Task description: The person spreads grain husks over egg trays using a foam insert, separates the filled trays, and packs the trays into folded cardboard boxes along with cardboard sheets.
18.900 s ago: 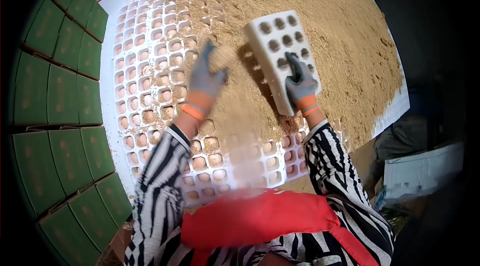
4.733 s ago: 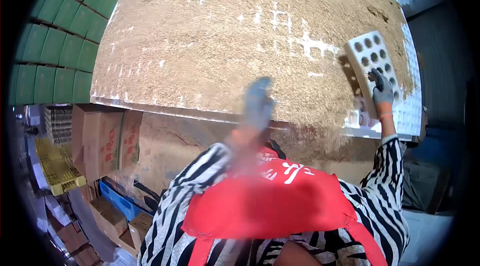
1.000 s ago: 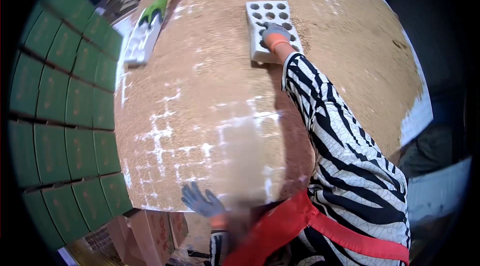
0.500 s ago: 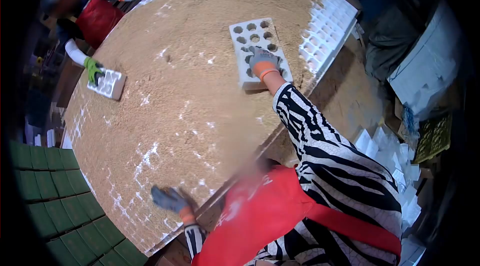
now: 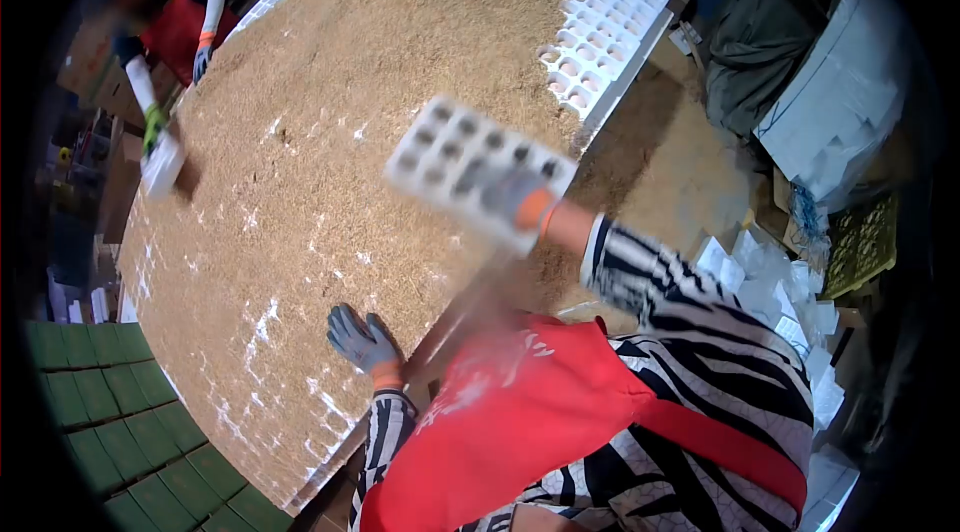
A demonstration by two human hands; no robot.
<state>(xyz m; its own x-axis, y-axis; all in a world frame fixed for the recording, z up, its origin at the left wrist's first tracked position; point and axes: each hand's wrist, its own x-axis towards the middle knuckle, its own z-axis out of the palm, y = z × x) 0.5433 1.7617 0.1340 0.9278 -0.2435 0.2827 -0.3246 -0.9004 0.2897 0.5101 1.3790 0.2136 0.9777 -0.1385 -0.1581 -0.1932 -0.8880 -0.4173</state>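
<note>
A white foam block (image 5: 476, 156) with rows of round holes is in my right hand (image 5: 505, 196), smeared by motion. My gloved fingers are on its near right end, and it appears tilted above the husk-like grains. Beneath it, this loose tan layer (image 5: 310, 162) spreads over a large white surface, with white lines showing through in places. My left hand (image 5: 362, 340), in a grey glove with an orange cuff, rests on the grains by the near edge with its fingers spread. At the far right, the uncovered white foam trays (image 5: 622, 44) hold pale, egg-like things in their cells.
A co-worker (image 5: 188, 27) at the far left holds a white foam block (image 5: 163, 168) at the table's edge. Green boxes (image 5: 120, 412) are stacked at lower left. On the right are white scraps (image 5: 790, 292), a yellow crate (image 5: 862, 250) and a large white sack (image 5: 825, 97).
My right hand has swung the foam block nearer to me and turned it. My left hand has shifted right and slightly up. The co-worker's foam block has moved left to the edge.
</note>
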